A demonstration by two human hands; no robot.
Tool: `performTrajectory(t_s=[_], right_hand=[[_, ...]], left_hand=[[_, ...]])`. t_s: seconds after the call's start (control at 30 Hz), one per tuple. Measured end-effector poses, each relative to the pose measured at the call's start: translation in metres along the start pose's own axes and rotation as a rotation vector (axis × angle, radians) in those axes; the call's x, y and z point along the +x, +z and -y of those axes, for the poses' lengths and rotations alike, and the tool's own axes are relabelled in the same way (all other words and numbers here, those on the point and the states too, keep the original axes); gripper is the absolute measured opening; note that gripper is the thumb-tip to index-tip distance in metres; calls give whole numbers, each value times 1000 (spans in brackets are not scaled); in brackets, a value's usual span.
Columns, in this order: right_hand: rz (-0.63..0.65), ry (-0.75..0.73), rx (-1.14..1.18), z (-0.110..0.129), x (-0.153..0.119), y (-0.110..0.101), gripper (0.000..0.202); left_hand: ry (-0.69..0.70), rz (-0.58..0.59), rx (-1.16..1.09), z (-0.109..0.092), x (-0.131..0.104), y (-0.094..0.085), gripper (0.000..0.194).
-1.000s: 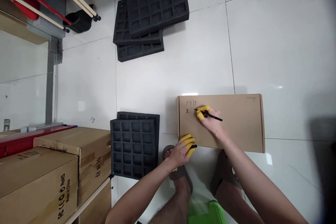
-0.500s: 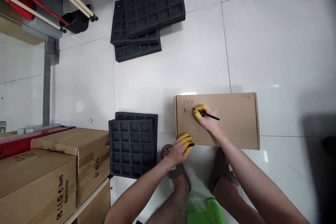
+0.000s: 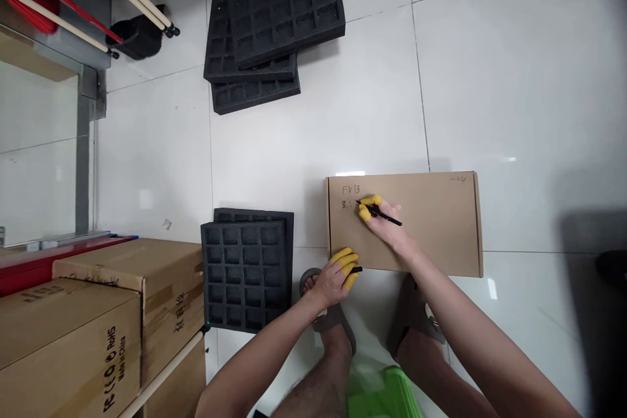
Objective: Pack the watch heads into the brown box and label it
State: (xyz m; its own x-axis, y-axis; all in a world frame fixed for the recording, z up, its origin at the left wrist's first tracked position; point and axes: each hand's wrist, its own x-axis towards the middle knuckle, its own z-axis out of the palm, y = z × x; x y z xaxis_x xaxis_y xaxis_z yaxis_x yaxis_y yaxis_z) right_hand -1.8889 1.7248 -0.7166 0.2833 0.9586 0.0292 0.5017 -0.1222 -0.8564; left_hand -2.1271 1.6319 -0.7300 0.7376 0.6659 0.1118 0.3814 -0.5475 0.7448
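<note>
A flat, closed cardboard box (image 3: 441, 222) lies on the floor before my feet, with "FV13" and a second line of handwriting at its upper left. My right hand (image 3: 385, 219), yellow covers on its fingertips, grips a black pen (image 3: 389, 217). The pen's tip meets the cardboard beside the second line. At the box's lower left edge, my left hand (image 3: 337, 275) rests its yellow-covered fingers on the cardboard. Between that thumb and the fingers it pinches a small black pen cap (image 3: 356, 270).
Black foam trays with square pockets (image 3: 245, 271) lie left of the box; more foam trays (image 3: 287, 6) are piled farther ahead. Large cartons (image 3: 171, 274) stand at lower left. A green plastic object (image 3: 382, 398) is between my legs. A black dustpan (image 3: 140, 36) sits at upper left.
My right hand and the pen have shifted slightly left along the second line of writing. My left hand stays at the box's edge. The whole view has drifted a little.
</note>
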Motion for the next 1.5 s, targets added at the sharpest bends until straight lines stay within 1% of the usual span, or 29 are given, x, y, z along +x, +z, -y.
performTrajectory(t_s=[0.1,0.3,0.43,0.57,0.63,0.8,0.9,1.0,1.07,1.2,1.33,1.47,1.5], right_hand=[[4,-29,27,1,0,-1,9],[-34,-4,-24,2,0,-2,8],[-71,24,-56,0,-1,0,7],[-44,25,-51,-1,-1,0,9],[-45,48,-30,-2,-2,-2,9],[-80,162,-17,-9,-3,-11,11],[-70,142,-26,-11,-4,-14,11],[-91,111,-83,-10,-3,-14,9],[-77,101,-100,-10,-3,-14,9],[-54,93,-56,-9,-2,-15,8],[5,65,-4,-9,-3,-19,8],[-71,116,-23,-10,-5,-21,8],[-70,118,-31,-10,-6,-21,8]], left_hand=[[-2,7,-4,1,-2,1,34],[-6,31,-18,2,-3,1,35],[-7,17,-16,1,-1,1,32],[-4,7,-20,1,-2,1,33],[-5,14,-16,2,-3,2,34],[-11,32,-15,3,-5,3,34],[-6,20,3,2,-4,3,33],[-7,18,16,1,-3,2,32],[-10,18,20,1,-2,2,33],[-6,12,23,1,-3,2,33],[-7,2,16,1,-3,3,31],[-19,24,27,1,-3,3,32],[-24,33,31,1,-3,3,32]])
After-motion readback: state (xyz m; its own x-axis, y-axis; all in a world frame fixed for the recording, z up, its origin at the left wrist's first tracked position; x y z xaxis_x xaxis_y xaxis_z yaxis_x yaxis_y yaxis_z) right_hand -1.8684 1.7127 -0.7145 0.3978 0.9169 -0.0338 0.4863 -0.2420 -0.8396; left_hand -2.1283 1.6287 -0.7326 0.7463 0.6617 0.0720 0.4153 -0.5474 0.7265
